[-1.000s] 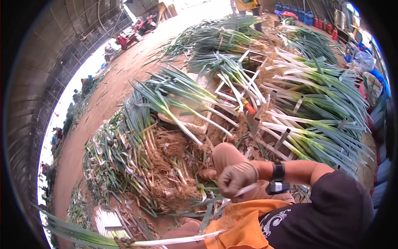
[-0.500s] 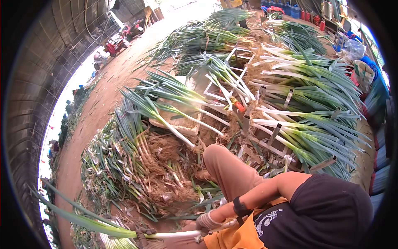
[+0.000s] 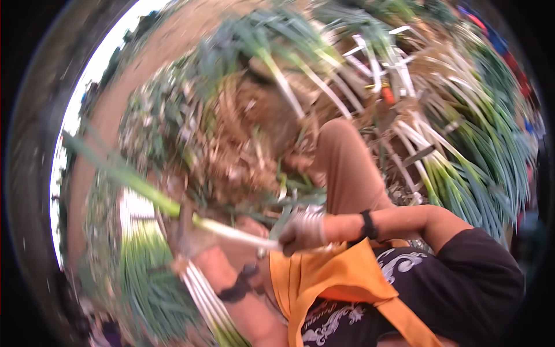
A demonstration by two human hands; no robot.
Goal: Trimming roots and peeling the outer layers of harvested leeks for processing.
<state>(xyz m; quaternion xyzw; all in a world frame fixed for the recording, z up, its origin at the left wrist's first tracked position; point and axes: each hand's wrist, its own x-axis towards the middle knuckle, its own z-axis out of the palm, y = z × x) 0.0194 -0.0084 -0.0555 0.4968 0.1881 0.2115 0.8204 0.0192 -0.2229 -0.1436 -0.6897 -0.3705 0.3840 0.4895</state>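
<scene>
A long green onion (image 3: pixel 222 230) lies across my lap, its white end to the right and its blurred green leaves to the upper left. My right hand (image 3: pixel 303 231), in a pale glove with a black band on the wrist, is closed around the white end. My left hand (image 3: pixel 191 231), gloved and smeared by motion, wraps the stalk where white turns green. Beside my left forearm lie several trimmed white stalks (image 3: pixel 202 295) and a stack of green onions (image 3: pixel 141 254). An orange apron (image 3: pixel 324 272) covers my front.
Beyond my bent knee (image 3: pixel 350 156) lie brown roots and peeled scraps (image 3: pixel 248 144). Loose green onions (image 3: pixel 283 87) rest at the back. To the right, a large pile of green onions (image 3: pixel 480 156) lies among metal bars (image 3: pixel 419 155). A dirt path (image 3: pixel 110 110) runs along the left.
The view has tilted down and turned, bringing my lap, left forearm and the stack beside it into sight. Both hands still hold the green onion.
</scene>
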